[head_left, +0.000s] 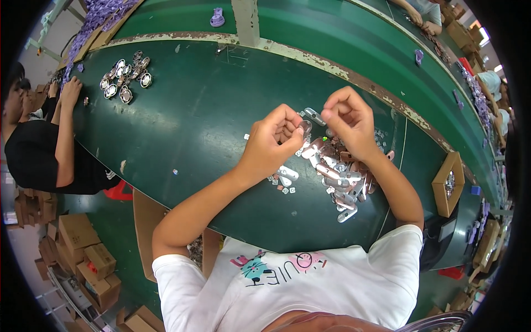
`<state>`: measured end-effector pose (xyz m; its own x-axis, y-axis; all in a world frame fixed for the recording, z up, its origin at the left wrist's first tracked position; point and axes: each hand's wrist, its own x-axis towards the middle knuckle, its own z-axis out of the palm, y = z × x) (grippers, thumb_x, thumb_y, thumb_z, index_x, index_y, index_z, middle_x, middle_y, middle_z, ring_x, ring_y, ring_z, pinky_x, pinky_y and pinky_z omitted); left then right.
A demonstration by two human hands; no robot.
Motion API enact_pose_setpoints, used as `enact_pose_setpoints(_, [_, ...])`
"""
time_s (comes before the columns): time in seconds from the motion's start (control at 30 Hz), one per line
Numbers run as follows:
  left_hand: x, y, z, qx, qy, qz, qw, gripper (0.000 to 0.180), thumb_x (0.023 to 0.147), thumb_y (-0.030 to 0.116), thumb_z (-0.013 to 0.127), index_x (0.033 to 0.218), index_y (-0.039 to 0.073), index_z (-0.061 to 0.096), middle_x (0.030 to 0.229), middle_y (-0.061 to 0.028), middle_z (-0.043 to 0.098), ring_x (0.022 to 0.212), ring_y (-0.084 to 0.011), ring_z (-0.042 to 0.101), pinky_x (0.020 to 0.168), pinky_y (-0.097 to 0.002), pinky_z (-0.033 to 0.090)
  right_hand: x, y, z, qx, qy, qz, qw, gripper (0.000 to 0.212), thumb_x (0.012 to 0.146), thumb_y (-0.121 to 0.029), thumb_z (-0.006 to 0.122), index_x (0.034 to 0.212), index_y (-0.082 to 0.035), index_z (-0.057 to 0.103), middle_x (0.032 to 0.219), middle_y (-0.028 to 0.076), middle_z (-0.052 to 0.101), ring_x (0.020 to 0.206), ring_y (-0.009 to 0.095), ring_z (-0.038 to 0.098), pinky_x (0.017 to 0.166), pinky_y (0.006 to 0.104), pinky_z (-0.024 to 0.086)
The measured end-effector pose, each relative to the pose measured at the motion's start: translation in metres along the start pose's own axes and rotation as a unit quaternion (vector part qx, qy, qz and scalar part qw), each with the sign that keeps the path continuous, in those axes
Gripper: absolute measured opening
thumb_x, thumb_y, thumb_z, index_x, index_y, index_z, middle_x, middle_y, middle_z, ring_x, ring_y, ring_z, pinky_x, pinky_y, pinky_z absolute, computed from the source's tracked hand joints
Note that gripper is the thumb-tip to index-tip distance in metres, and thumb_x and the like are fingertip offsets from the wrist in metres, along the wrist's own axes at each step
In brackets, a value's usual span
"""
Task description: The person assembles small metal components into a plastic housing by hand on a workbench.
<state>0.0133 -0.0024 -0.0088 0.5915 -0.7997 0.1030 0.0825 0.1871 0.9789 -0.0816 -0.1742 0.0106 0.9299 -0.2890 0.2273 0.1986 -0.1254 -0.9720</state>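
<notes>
Over the dark green table (210, 122), my left hand (264, 145) pinches a small round shiny metal piece (305, 128) between thumb and fingers. My right hand (355, 126) is just to the right of it, thumb and fingertips drawn together; whatever they hold, if anything, is too small to make out. Beneath and in front of both hands lies a heap of elongated, rounded metal pieces (345, 188), silver and copper-coloured. One longer silver piece (315, 116) lies between the hands at the heap's far side. Small whitish bits (286, 190) are scattered around the heap's left edge.
A cluster of round metal parts (126, 77) lies at the table's far left, near another person's arm (67, 127). Beyond a raised, paint-chipped edge (310, 58) runs a green belt with purple parts (217, 17). A cardboard tray (440, 185) stands right; an open carton (145, 232) sits below the table.
</notes>
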Motion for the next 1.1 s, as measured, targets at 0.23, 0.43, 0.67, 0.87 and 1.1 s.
enact_pose_setpoints(0.23, [-0.002, -0.004, 0.002, 0.056, 0.008, 0.029, 0.998, 0.008, 0.085, 0.001, 0.058, 0.087, -0.001, 0.050, 0.071, -0.0022, 0.056, 0.059, -0.0033, 0.052, 0.051, -0.0204, 0.043, 0.019, -0.001, -0.014, -0.023, 0.099, -0.011, 0.995, 0.009, 0.090, -0.007, 0.062, 0.094, -0.004, 0.054, 0.067, -0.005, 0.051, 0.058, 0.001, 0.044, 0.053, 0.0177, 0.034])
enact_pose_setpoints(0.43, [-0.007, 0.006, 0.006, 0.164, -0.051, 0.068, 0.983, 0.007, 0.085, 0.000, 0.059, 0.090, -0.002, 0.054, 0.079, -0.0046, 0.061, 0.065, -0.0070, 0.058, 0.059, -0.0219, 0.047, 0.110, 0.008, -0.050, -0.254, 0.199, -0.219, 0.921, 0.015, 0.091, -0.010, 0.059, 0.104, -0.004, 0.055, 0.074, 0.001, 0.057, 0.064, 0.008, 0.052, 0.056, 0.0234, 0.041])
enact_pose_setpoints(0.67, [-0.002, -0.010, 0.000, 0.226, -0.036, 0.152, 0.962, 0.012, 0.078, -0.002, 0.064, 0.086, -0.002, 0.056, 0.075, -0.0067, 0.061, 0.066, -0.0107, 0.061, 0.057, -0.0241, 0.050, 0.270, 0.100, -0.043, -0.587, 0.012, -0.331, 0.738, 0.047, 0.088, -0.013, 0.058, 0.133, -0.018, 0.045, 0.132, 0.010, 0.049, 0.112, 0.033, 0.053, 0.091, 0.0436, 0.046])
enact_pose_setpoints(0.87, [-0.007, -0.011, 0.002, 0.243, -0.041, 0.141, 0.959, 0.014, 0.077, -0.001, 0.066, 0.080, -0.002, 0.052, 0.070, -0.0079, 0.062, 0.059, -0.0130, 0.063, 0.054, -0.0255, 0.054, 0.312, 0.109, 0.025, -0.554, -0.200, -0.195, 0.784, 0.057, 0.090, -0.016, 0.052, 0.138, -0.044, 0.039, 0.150, 0.006, 0.032, 0.134, 0.032, 0.036, 0.108, 0.0416, 0.036])
enact_pose_setpoints(1.1, [-0.001, -0.005, -0.002, 0.067, -0.013, 0.038, 0.997, 0.011, 0.084, 0.003, 0.066, 0.083, -0.002, 0.055, 0.076, -0.0061, 0.065, 0.070, -0.0089, 0.065, 0.064, -0.0231, 0.054, 0.303, 0.111, -0.014, -0.737, -0.163, -0.167, 0.635, 0.040, 0.083, -0.015, 0.062, 0.122, -0.019, 0.056, 0.128, 0.013, 0.052, 0.108, 0.033, 0.055, 0.090, 0.0387, 0.048])
